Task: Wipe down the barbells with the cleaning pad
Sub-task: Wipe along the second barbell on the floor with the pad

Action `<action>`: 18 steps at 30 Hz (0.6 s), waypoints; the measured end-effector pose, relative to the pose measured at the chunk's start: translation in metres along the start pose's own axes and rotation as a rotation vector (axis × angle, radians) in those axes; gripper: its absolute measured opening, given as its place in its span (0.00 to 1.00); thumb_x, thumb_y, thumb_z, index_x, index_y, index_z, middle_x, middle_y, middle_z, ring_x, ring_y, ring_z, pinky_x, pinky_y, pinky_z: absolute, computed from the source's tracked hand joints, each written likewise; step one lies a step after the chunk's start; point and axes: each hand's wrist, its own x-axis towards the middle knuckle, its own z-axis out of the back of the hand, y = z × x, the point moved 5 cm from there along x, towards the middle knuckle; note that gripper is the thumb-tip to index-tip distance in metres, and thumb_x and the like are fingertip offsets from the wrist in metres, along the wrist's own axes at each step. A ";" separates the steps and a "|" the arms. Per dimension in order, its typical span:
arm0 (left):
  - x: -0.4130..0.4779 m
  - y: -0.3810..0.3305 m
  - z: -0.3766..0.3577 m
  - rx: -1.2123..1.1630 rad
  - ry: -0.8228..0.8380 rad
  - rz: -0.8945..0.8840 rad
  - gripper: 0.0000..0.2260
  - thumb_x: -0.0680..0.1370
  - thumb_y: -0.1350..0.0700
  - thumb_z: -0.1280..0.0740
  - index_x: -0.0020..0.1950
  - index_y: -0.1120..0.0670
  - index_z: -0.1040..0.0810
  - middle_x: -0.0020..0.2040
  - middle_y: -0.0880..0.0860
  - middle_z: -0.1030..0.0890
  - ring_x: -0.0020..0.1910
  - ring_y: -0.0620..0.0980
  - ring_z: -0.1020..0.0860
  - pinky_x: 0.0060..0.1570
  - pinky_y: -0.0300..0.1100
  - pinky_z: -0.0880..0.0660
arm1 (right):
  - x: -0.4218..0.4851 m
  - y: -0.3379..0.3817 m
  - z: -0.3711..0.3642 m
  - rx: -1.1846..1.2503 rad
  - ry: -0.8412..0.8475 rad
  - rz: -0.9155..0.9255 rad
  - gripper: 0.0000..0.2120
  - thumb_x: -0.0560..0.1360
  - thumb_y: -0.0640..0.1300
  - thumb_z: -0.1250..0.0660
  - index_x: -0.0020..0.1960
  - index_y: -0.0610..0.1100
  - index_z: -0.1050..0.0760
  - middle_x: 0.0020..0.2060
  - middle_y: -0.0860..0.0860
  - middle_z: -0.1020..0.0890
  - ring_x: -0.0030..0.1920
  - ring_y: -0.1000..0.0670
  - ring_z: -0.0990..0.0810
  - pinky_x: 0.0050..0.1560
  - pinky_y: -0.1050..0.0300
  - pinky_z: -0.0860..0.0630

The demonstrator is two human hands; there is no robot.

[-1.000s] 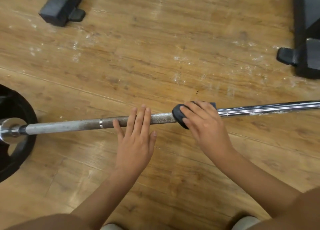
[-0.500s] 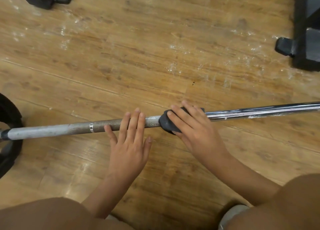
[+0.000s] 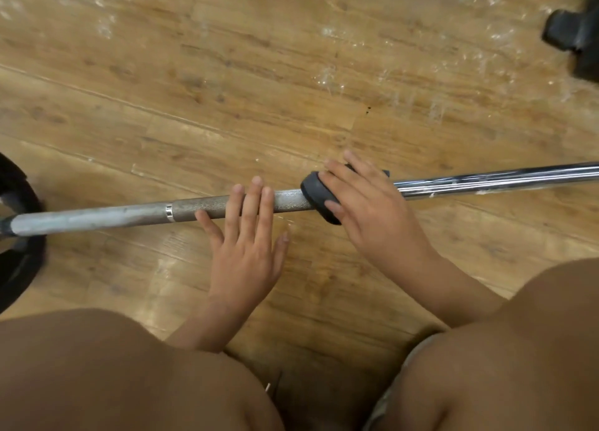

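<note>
**Pad clamped on the bar, flat hand beside it**

At the far left edge a black weight plate (image 3: 16,236) sits on the end of the barbell (image 3: 97,218), only partly in view. From there the barbell runs across the wooden floor (image 3: 227,90) towards the right, rising slightly in the view. Its left stretch is dull grey and chalky. A thin bright ring (image 3: 169,213) marks where the darker knurled section begins.

The person's left hand (image 3: 246,255) lies on that knurled section. Its fingers (image 3: 256,197) are straight and close together, laid flat across the top of the shaft, with the thumb spread out to the side. It grasps nothing.

Just to the right of it, and apart from it, the dark cleaning pad (image 3: 319,200) is folded round the shaft. The right hand (image 3: 372,210) grips the pad from above, fingers curled over it and the thumb pressed to its near side.

Past the right hand the barbell is bright, reflective chrome with a few pale specks on it, and it leaves the view at the right edge. A black foot (image 3: 573,35) of some equipment stands on the floor in the top right corner, well apart from the bar, with whitish scuffs on the boards near it.

The person's bare knees (image 3: 113,366) fill the bottom of the view.
</note>
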 end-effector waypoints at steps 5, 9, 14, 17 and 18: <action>-0.006 -0.001 -0.001 -0.013 0.005 -0.009 0.35 0.85 0.44 0.40 0.84 0.58 0.52 0.84 0.56 0.49 0.83 0.57 0.51 0.73 0.74 0.56 | 0.001 -0.001 -0.001 0.071 0.000 -0.018 0.19 0.83 0.46 0.42 0.68 0.36 0.23 0.67 0.42 0.21 0.74 0.40 0.30 0.76 0.42 0.35; -0.007 -0.001 0.001 -0.019 -0.025 -0.005 0.35 0.84 0.45 0.38 0.84 0.58 0.50 0.82 0.56 0.44 0.82 0.57 0.49 0.74 0.70 0.63 | -0.028 0.005 0.002 0.042 -0.009 0.083 0.19 0.83 0.42 0.40 0.71 0.37 0.27 0.71 0.43 0.25 0.75 0.40 0.32 0.78 0.45 0.42; -0.017 -0.005 -0.002 -0.027 -0.065 -0.001 0.35 0.83 0.44 0.36 0.82 0.58 0.47 0.80 0.57 0.41 0.81 0.57 0.48 0.74 0.67 0.66 | -0.006 0.003 0.004 0.114 0.013 -0.008 0.18 0.82 0.43 0.40 0.68 0.36 0.23 0.67 0.42 0.21 0.73 0.40 0.29 0.74 0.41 0.34; -0.025 -0.006 0.000 -0.028 -0.063 -0.017 0.35 0.82 0.44 0.36 0.82 0.58 0.48 0.80 0.57 0.41 0.81 0.57 0.48 0.74 0.67 0.66 | -0.033 0.009 0.003 0.077 0.009 0.051 0.18 0.83 0.42 0.40 0.70 0.36 0.25 0.70 0.42 0.24 0.75 0.40 0.31 0.77 0.44 0.39; -0.027 -0.006 0.000 -0.023 -0.062 -0.022 0.35 0.82 0.44 0.36 0.82 0.58 0.47 0.80 0.57 0.41 0.81 0.57 0.48 0.74 0.67 0.66 | -0.042 0.011 0.003 0.068 0.018 0.071 0.19 0.83 0.41 0.40 0.71 0.36 0.26 0.71 0.42 0.25 0.75 0.40 0.32 0.78 0.45 0.41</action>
